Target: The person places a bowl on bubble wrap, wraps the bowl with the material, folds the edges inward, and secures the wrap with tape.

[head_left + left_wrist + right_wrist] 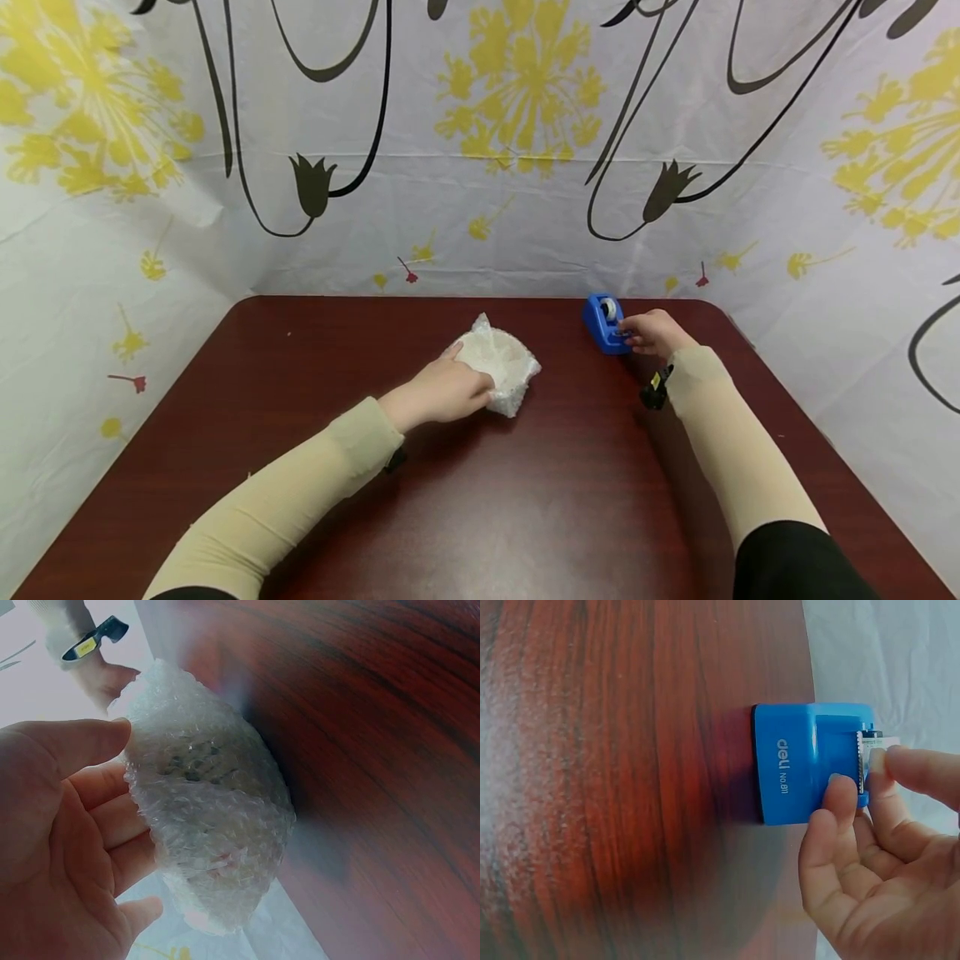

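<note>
A round bowl-like item in bubble wrap point(504, 358) lies on the table, white on top; in the left wrist view its wrapped side point(217, 802) looks cloudy with dark specks. My left hand point(446, 388) grips its near left edge, the thumb over the rim and the fingers behind it. Farther right stands a blue tape dispenser point(597, 323) with a roll of clear tape in it. At its toothed cutter, my right hand point(885, 840) pinches the tape end point(889, 742) between thumb and forefinger. Other fingertips of that hand touch the dispenser's front point(795, 765).
The dark red wooden table point(540, 500) ends just behind the dispenser. A white cloth point(420, 192) with yellow and dark flower prints hangs around the back and sides. A black strap camera point(655, 390) sits on the right wrist.
</note>
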Available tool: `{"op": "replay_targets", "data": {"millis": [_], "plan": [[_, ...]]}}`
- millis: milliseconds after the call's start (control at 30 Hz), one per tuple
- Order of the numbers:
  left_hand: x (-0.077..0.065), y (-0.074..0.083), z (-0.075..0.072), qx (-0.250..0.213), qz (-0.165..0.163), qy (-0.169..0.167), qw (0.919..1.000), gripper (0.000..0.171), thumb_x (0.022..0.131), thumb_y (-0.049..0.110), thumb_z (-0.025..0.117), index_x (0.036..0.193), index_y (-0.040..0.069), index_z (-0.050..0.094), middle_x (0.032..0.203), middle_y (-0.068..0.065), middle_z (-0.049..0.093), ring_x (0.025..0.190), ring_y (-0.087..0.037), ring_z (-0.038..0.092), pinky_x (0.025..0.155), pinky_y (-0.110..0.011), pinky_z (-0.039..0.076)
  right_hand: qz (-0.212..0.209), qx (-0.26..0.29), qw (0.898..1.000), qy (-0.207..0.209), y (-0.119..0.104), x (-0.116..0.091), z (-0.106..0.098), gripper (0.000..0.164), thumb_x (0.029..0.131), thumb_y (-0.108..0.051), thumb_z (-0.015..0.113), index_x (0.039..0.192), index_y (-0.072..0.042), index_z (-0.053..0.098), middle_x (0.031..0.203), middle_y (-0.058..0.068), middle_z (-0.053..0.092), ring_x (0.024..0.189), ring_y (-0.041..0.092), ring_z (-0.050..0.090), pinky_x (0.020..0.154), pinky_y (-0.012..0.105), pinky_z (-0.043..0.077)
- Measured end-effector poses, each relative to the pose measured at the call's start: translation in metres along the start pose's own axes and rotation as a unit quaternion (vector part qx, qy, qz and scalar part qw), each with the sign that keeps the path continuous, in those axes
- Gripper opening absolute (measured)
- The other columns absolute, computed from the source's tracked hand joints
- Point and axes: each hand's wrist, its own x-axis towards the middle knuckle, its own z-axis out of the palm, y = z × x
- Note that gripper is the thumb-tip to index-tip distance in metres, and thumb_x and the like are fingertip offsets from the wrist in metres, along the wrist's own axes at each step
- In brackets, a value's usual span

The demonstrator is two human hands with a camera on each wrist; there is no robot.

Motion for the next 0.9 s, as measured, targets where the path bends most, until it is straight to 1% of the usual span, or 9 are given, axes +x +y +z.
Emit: {"op": "replay_targets", "data": {"millis": [233, 333, 400, 467, 533, 633, 700, 767, 900], "plan": [[0.0, 0.0, 0.0, 0.001, 0.002, 0.0, 1.0, 0.019, 0.1, 0.029, 0.053, 0.089, 0.02, 0.066, 0.07, 0.011, 0.062, 0.085, -0.011, 0.067, 0.115, -0.054, 0.014, -0.022, 0.005, 0.999, -0.034, -0.001, -0.004, -0.005, 0.035, 0.1, -0.023, 0.049, 0.114, 0.008, 0.055, 0.089, 0.001, 0.062, 0.084, 0.015, 0.064, 0.094, 0.042, 0.05], [0.0, -0.001, 0.0, 0.001, 0.002, 0.002, 1.0, 0.019, 0.1, 0.029, 0.053, 0.089, 0.02, 0.066, 0.07, 0.011, 0.062, 0.084, -0.011, 0.067, 0.115, -0.055, 0.014, -0.026, 0.0, 0.999, -0.043, -0.001, -0.005, -0.004, 0.045, 0.101, -0.025, 0.046, 0.127, 0.012, 0.047, 0.106, 0.01, 0.061, 0.092, 0.018, 0.064, 0.098, 0.045, 0.047], [0.0, -0.001, 0.001, 0.003, 0.001, 0.002, 1.0, 0.019, 0.1, 0.029, 0.053, 0.088, 0.021, 0.066, 0.07, 0.011, 0.062, 0.085, -0.011, 0.067, 0.115, -0.054, 0.014, -0.028, -0.005, 0.999, -0.044, -0.002, -0.007, -0.003, 0.051, 0.102, -0.028, 0.044, 0.133, 0.012, 0.043, 0.121, 0.018, 0.055, 0.099, 0.021, 0.063, 0.099, 0.044, 0.046], [0.0, -0.001, 0.001, 0.005, 0.0, 0.004, 1.0, 0.019, 0.1, 0.03, 0.053, 0.089, 0.021, 0.066, 0.071, 0.012, 0.062, 0.084, -0.011, 0.066, 0.115, -0.054, 0.014, -0.029, -0.003, 0.999, -0.038, -0.001, -0.01, -0.003, 0.053, 0.102, -0.029, 0.043, 0.135, 0.012, 0.041, 0.132, 0.025, 0.047, 0.104, 0.025, 0.062, 0.099, 0.043, 0.046], [0.0, -0.001, 0.0, 0.006, -0.002, 0.004, 1.0, 0.018, 0.1, 0.03, 0.053, 0.089, 0.022, 0.066, 0.071, 0.013, 0.062, 0.084, -0.01, 0.066, 0.115, -0.054, 0.014, -0.032, 0.011, 0.999, -0.032, -0.001, -0.013, -0.004, 0.049, 0.1, -0.029, 0.043, 0.131, 0.01, 0.044, 0.138, 0.026, 0.043, 0.107, 0.025, 0.061, 0.099, 0.043, 0.046], [0.0, -0.002, 0.0, 0.006, -0.006, 0.003, 1.0, 0.018, 0.1, 0.03, 0.053, 0.091, 0.022, 0.067, 0.071, 0.013, 0.061, 0.085, -0.01, 0.066, 0.116, -0.053, 0.014, -0.036, 0.035, 0.999, -0.017, 0.003, -0.016, -0.004, 0.045, 0.097, -0.027, 0.044, 0.125, 0.008, 0.047, 0.134, 0.024, 0.047, 0.103, 0.022, 0.062, 0.1, 0.042, 0.045], [0.0, -0.003, 0.0, 0.005, -0.008, 0.003, 1.0, 0.018, 0.1, 0.03, 0.053, 0.094, 0.022, 0.068, 0.072, 0.013, 0.062, 0.086, -0.01, 0.067, 0.116, -0.053, 0.013, -0.04, 0.052, 0.998, -0.012, 0.006, -0.02, -0.005, 0.047, 0.098, -0.028, 0.045, 0.128, 0.007, 0.046, 0.127, 0.02, 0.05, 0.1, 0.017, 0.062, 0.101, 0.039, 0.045], [0.0, -0.003, 0.001, 0.002, -0.007, 0.003, 1.0, 0.018, 0.099, 0.03, 0.054, 0.097, 0.021, 0.069, 0.074, 0.012, 0.064, 0.087, -0.012, 0.067, 0.116, -0.053, 0.013, -0.046, 0.064, 0.997, -0.01, 0.012, -0.024, -0.005, 0.053, 0.1, -0.031, 0.045, 0.135, 0.008, 0.042, 0.125, 0.018, 0.049, 0.103, 0.015, 0.062, 0.101, 0.037, 0.044], [0.0, -0.001, 0.002, -0.001, -0.003, 0.002, 1.0, 0.018, 0.099, 0.03, 0.054, 0.096, 0.021, 0.069, 0.072, 0.012, 0.063, 0.085, -0.012, 0.067, 0.115, -0.053, 0.013, -0.047, 0.105, 0.993, -0.026, 0.027, -0.031, -0.004, 0.059, 0.102, -0.031, 0.049, 0.143, 0.009, 0.035, 0.113, 0.009, 0.053, 0.106, 0.014, 0.058, 0.106, 0.039, 0.038]]}}
